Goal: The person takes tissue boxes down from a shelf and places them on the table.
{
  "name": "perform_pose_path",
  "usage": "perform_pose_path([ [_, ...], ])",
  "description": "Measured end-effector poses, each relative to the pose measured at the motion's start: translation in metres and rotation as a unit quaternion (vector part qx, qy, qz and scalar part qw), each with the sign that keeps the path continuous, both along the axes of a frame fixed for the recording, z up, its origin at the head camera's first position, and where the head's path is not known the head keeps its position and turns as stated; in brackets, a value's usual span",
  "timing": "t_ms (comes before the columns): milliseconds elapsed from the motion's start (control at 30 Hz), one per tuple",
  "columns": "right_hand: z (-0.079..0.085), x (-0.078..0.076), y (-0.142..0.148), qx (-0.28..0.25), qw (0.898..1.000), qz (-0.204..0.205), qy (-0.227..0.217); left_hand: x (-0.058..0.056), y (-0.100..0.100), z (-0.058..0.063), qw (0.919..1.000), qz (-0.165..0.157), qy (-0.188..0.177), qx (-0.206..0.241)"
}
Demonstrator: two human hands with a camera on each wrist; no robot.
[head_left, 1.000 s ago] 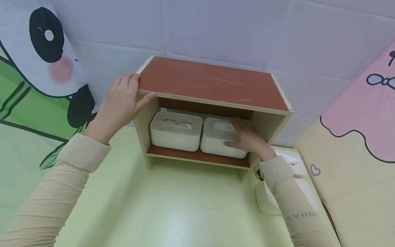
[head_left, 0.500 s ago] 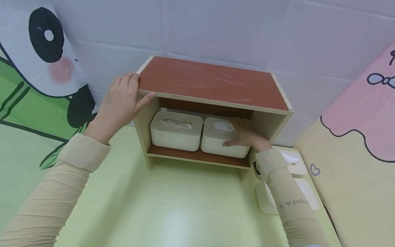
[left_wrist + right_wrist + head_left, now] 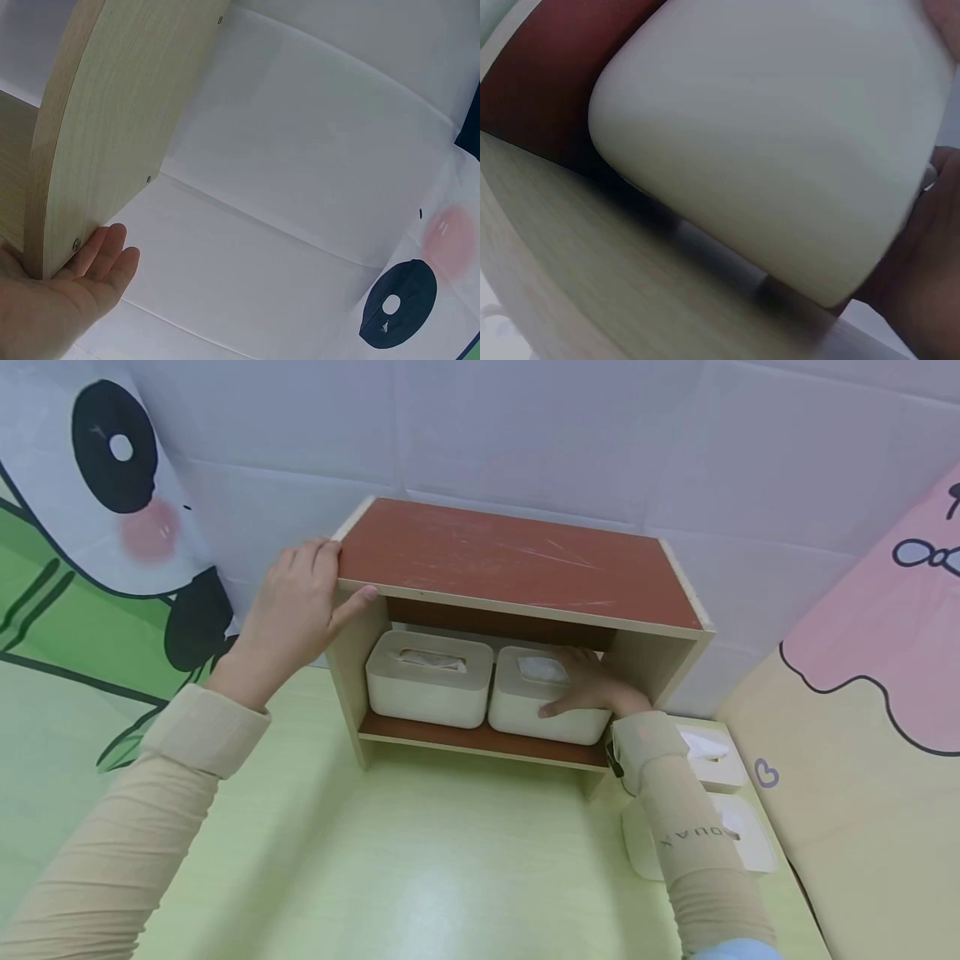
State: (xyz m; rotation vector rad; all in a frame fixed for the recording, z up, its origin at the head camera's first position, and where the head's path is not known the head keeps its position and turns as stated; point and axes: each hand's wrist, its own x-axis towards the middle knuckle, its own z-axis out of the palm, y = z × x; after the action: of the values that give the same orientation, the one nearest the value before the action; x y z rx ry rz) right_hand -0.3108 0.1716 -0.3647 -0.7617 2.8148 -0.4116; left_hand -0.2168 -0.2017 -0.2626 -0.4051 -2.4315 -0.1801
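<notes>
In the head view, my left hand [image 3: 294,610] holds the upper left front corner of a small wooden shelf [image 3: 517,564] with a red-brown top, its thumb along the front edge. The left wrist view shows its fingers against the shelf's side panel [image 3: 127,127]. Inside the shelf stand two cream tissue boxes side by side, the left box [image 3: 427,693] and the right box [image 3: 525,714]. My right hand [image 3: 588,685] grips the right box, thumb on its front and fingers over the top towards the back. In the right wrist view this tissue box [image 3: 772,142] fills the middle, near the side panel.
The shelf stands on a pale green table [image 3: 420,852] against a light cloth wall [image 3: 525,435]. To its right stand more cream tissue boxes, one farther back [image 3: 723,768] and one nearer [image 3: 750,835] partly behind my right sleeve. A printed wall [image 3: 847,760] borders the table's right side.
My right forearm has swung left and the hand has shifted slightly, still on the right tissue box. The left hand and the shelf have stayed put.
</notes>
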Motion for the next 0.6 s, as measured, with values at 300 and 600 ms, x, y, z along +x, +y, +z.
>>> perform_pose_path([
  [300,-0.0022,-0.0034,0.0003,0.002,1.000,0.008,-0.024,-0.0003,0.0000,0.0006,1.0000,0.000,-0.004,0.001],
  [600,-0.0022,-0.0037,0.0001,0.024,0.999,0.013,-0.025,0.0008,0.0001,0.0009,0.9999,-0.001,-0.009,0.006],
])
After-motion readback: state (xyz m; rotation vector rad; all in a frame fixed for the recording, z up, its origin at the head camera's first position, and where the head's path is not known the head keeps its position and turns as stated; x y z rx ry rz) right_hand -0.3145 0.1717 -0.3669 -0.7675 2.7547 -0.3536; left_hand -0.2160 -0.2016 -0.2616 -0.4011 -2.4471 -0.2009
